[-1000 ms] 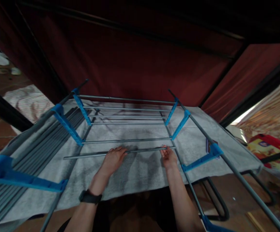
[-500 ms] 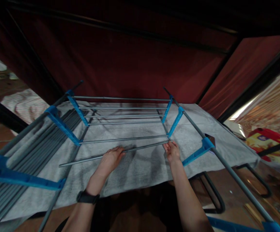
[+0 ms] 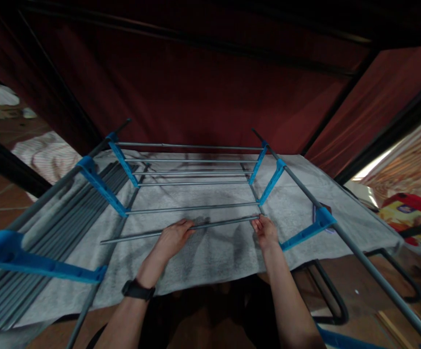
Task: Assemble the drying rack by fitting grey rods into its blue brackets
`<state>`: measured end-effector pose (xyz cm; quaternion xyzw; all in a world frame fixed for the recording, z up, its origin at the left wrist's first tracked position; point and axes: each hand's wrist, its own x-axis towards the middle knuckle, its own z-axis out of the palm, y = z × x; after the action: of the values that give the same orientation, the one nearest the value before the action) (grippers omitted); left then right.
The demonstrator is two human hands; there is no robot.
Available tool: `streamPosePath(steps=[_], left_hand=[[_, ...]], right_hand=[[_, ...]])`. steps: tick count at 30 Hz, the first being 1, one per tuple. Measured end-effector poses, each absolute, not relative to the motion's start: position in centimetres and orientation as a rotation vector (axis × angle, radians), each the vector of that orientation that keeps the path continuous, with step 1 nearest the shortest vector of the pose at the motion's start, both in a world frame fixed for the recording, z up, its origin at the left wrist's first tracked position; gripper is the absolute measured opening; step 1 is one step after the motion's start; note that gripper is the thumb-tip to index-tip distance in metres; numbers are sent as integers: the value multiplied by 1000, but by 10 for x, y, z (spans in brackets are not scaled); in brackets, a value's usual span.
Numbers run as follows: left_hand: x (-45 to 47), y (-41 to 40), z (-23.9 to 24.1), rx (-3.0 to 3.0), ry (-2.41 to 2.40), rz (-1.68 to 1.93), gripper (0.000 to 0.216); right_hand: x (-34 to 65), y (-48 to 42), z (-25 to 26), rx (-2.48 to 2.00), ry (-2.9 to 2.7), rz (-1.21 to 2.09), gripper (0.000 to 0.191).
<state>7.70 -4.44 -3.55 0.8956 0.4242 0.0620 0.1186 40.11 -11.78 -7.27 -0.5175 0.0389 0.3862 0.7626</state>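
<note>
- Fingers [image 3: 186,224] of the left hand [image 3: 172,239], head view: closed over a loose grey rod [image 3: 225,222], near its middle.
- Right hand [image 3: 267,233]: fingertips gripping the rod's right end.
- Rod position: crosswise, just nearer than the closest fitted crossbar [image 3: 192,209]; left end reaches past the lower left rail [image 3: 89,305].
- Blue brackets [image 3: 101,186]: along both sides.
- Stacked grey rods [image 3: 59,232]: at left, on grey cloth [image 3: 225,261].

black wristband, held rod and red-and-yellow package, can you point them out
black wristband [image 3: 138,290]: head view, middle of its dark outer face
held rod [image 3: 225,222]: head view, bare stretch right of its middle
red-and-yellow package [image 3: 407,214]: head view, its printed side
</note>
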Motion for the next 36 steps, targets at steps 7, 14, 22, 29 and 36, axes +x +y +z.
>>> streamPosePath(steps=[7,14,22,29,36], left_hand=[[87,-48,-35,2663,1198,148,28],[95,-57,-37,2750,1175,233,21],[101,-58,-37,2779,1175,201,26],[110,-64,-45,2819,1149,182,30],[114,-65,-55,2820,1159,226,34]], right_hand=[[391,-123,-70,-1101,22,1057,13],[396,-133,-82,-1141,31,1112,11],[417,-139,-87,-1290,131,1014,12],[410,-131,-80,-1300,78,1098,14],[392,-131,-83,-1241,-48,1177,13]])
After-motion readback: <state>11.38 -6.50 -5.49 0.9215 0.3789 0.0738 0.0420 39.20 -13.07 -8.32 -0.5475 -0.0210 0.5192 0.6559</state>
